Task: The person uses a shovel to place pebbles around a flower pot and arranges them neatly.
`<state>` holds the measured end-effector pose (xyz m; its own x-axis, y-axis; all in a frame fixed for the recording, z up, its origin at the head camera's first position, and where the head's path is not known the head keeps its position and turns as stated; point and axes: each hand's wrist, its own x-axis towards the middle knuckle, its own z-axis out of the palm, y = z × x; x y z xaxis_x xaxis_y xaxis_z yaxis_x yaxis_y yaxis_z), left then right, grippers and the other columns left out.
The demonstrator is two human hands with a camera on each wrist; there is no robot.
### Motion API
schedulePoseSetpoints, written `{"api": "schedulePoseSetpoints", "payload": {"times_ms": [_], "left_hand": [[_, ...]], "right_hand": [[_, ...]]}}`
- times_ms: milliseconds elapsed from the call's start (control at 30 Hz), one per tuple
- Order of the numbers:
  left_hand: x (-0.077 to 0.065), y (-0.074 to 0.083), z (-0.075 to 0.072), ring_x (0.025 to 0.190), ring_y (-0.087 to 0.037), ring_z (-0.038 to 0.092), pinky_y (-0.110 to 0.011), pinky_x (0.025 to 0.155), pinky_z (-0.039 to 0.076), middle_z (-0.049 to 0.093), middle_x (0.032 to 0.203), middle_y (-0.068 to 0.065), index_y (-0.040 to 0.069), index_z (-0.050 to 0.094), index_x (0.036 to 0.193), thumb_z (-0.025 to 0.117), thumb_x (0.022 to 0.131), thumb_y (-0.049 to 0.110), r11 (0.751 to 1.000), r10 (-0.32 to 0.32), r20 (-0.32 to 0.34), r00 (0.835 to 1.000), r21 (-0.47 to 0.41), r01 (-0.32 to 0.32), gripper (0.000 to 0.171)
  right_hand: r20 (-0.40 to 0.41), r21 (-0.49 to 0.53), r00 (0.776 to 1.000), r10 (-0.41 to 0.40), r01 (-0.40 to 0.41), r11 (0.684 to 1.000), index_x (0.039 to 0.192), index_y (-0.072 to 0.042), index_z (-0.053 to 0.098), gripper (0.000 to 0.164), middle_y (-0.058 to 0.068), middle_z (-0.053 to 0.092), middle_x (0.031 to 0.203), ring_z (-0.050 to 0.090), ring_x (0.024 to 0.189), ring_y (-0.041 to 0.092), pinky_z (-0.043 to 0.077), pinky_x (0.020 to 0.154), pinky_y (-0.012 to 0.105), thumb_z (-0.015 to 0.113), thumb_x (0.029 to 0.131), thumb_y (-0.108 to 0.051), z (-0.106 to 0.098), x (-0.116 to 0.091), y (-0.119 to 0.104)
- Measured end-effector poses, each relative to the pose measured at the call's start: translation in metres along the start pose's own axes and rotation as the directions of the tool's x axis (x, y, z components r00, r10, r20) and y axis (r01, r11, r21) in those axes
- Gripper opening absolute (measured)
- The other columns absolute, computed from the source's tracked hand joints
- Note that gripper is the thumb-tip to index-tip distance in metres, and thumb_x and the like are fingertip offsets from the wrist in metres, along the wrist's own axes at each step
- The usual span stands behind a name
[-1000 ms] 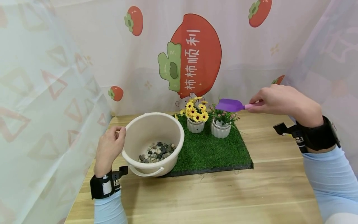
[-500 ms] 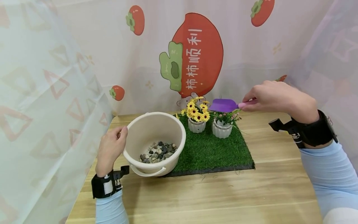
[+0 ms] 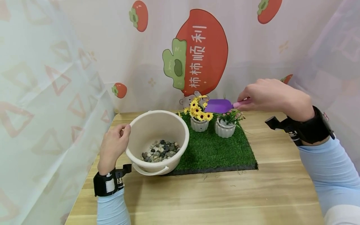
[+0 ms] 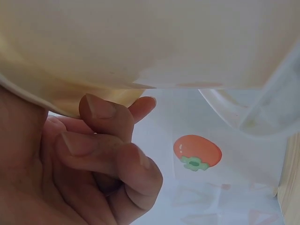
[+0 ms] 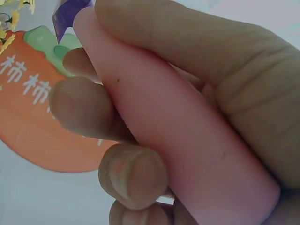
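My left hand (image 3: 113, 143) holds the left rim of a cream bucket (image 3: 157, 128); in the left wrist view its curled fingers (image 4: 136, 173) lie against the rim's outside. Grey, black and pale pebbles (image 3: 161, 151) cover part of the bucket's bottom. With my right hand (image 3: 272, 97) I grip a small trowel by its pink handle (image 5: 164, 117), fingers wrapped round it. The trowel's purple blade (image 3: 217, 106) points left, in the air near the yellow flowers (image 3: 197, 109). From the head view I cannot tell whether the blade carries anything.
A green turf mat (image 3: 216, 153) lies beside and partly behind the bucket on a wooden table (image 3: 211, 197). Two ribbed white pots stand on it: one (image 3: 199, 125) with yellow flowers, one (image 3: 225, 129) with small pink flowers. A printed curtain (image 3: 247, 53) hangs behind.
My right hand has carried the trowel leftward, from above the pink-flower pot toward the yellow flowers. The left hand keeps its hold on the bucket rim. The head view has shifted slightly.
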<state>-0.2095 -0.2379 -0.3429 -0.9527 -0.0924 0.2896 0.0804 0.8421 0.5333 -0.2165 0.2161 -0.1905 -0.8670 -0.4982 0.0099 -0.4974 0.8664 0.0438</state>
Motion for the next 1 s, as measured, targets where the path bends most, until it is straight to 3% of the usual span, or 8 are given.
{"api": "schedulePoseSetpoints", "payload": {"times_ms": [200, 300, 467, 700, 1000], "left_hand": [[0.0, 0.0, 0.001, 0.084, -0.033, 0.067, -0.039, 0.066, 0.048, 0.071, 0.094, -0.018, 0.006, 0.064, 0.124, 0.035, 0.103, 0.048, 1.0, -0.004, 0.001, 1.0, -0.001, 0.004, 0.055], [0.0, -0.001, 0.002, 0.082, -0.033, 0.067, -0.038, 0.066, 0.048, 0.07, 0.091, -0.018, 0.006, 0.065, 0.123, 0.036, 0.103, 0.047, 1.0, 0.008, -0.007, 1.0, -0.005, -0.008, 0.054], [0.001, 0.0, 0.003, 0.079, -0.032, 0.066, -0.038, 0.065, 0.048, 0.069, 0.088, -0.017, 0.004, 0.065, 0.122, 0.037, 0.103, 0.045, 1.0, 0.026, -0.016, 1.0, -0.014, -0.026, 0.053], [0.001, 0.001, 0.004, 0.081, -0.032, 0.067, -0.038, 0.066, 0.049, 0.071, 0.089, -0.017, 0.004, 0.065, 0.122, 0.038, 0.103, 0.045, 0.999, 0.028, -0.02, 0.999, -0.016, -0.028, 0.052], [0.0, 0.003, 0.005, 0.081, -0.033, 0.068, -0.039, 0.066, 0.049, 0.071, 0.087, -0.017, 0.004, 0.066, 0.12, 0.039, 0.103, 0.043, 0.999, 0.031, -0.031, 0.999, -0.028, -0.031, 0.051]], "right_hand": [[0.004, -0.043, 0.998, -0.068, 0.068, 0.997, 0.066, -0.032, 0.059, 0.028, -0.01, 0.042, 0.062, 0.039, 0.059, 0.009, 0.029, 0.055, 0.029, 0.063, 0.093, -0.039, -0.005, 0.008, -0.018], [0.02, -0.051, 0.995, -0.097, 0.098, 0.994, 0.068, -0.033, 0.061, 0.025, -0.011, 0.05, 0.061, 0.044, 0.06, 0.009, 0.032, 0.057, 0.029, 0.064, 0.093, -0.038, -0.008, 0.012, -0.027], [0.038, -0.071, 0.987, -0.158, 0.16, 0.985, 0.071, -0.033, 0.063, 0.022, -0.013, 0.052, 0.061, 0.045, 0.059, 0.008, 0.033, 0.058, 0.028, 0.065, 0.093, -0.037, -0.012, 0.018, -0.04], [0.044, -0.067, 0.98, -0.192, 0.195, 0.978, 0.068, -0.028, 0.061, 0.027, -0.01, 0.034, 0.057, 0.036, 0.056, 0.008, 0.024, 0.054, 0.028, 0.065, 0.093, -0.035, -0.012, 0.022, -0.047], [0.042, -0.052, 0.972, -0.229, 0.231, 0.971, 0.063, -0.024, 0.053, 0.033, -0.009, 0.03, 0.059, 0.032, 0.056, 0.009, 0.019, 0.053, 0.028, 0.063, 0.094, -0.03, -0.015, 0.025, -0.052]]}}
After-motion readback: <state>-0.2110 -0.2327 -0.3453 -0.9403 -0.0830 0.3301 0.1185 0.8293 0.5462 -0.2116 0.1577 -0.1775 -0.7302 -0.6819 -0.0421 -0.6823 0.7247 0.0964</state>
